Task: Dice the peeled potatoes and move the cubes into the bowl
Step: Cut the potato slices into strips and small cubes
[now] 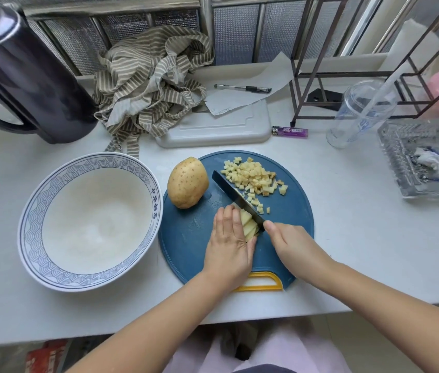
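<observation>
My left hand (229, 238) is pressing potato slices (249, 224) flat; my right hand (287, 242) is gripping the knife (235, 197) mid-board (186, 238), bowl (89, 222) touching its left edge

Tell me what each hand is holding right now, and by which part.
The right hand grips the black knife by its handle, which is hidden inside the fist. The left hand presses down on top of the stacked potato slices, steadying them.

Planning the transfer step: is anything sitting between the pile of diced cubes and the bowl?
Yes. The whole potato sits at the cutting board's left edge, directly between the cubes and the bowl. The knife blade also lies just left of the pile.
</observation>
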`<move>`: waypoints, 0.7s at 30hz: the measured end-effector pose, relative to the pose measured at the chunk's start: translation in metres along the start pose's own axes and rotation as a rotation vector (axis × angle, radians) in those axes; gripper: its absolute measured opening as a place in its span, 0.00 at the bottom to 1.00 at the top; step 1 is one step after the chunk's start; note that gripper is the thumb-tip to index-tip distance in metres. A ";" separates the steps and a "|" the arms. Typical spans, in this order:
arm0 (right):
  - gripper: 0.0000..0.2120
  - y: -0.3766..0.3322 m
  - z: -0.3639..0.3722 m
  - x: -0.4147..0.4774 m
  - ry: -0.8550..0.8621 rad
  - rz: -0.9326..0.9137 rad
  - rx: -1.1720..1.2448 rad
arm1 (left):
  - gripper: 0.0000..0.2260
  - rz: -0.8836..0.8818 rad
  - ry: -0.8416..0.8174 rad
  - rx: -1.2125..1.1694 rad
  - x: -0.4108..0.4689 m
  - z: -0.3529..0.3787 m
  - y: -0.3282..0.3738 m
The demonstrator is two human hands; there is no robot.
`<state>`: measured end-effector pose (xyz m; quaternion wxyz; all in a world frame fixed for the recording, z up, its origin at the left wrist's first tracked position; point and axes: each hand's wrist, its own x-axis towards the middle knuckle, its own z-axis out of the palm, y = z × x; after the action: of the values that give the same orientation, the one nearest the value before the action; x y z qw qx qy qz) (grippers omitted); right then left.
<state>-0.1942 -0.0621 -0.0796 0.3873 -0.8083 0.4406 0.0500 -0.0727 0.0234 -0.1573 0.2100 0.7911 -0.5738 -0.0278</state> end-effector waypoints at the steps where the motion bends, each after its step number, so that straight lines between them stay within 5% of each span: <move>1: 0.23 0.001 -0.001 0.002 -0.009 0.018 0.069 | 0.28 0.002 0.004 -0.008 0.000 0.000 0.000; 8: 0.23 0.012 -0.016 -0.008 -0.108 0.198 0.515 | 0.28 -0.017 0.001 -0.060 -0.002 -0.003 -0.002; 21: 0.24 0.007 -0.032 -0.040 -0.095 0.091 0.284 | 0.27 -0.039 0.044 -0.053 -0.006 0.002 0.000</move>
<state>-0.2325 -0.0592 -0.0445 0.5155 -0.7213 0.4606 0.0427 -0.0753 0.0279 -0.1605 0.2429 0.7968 -0.5525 -0.0297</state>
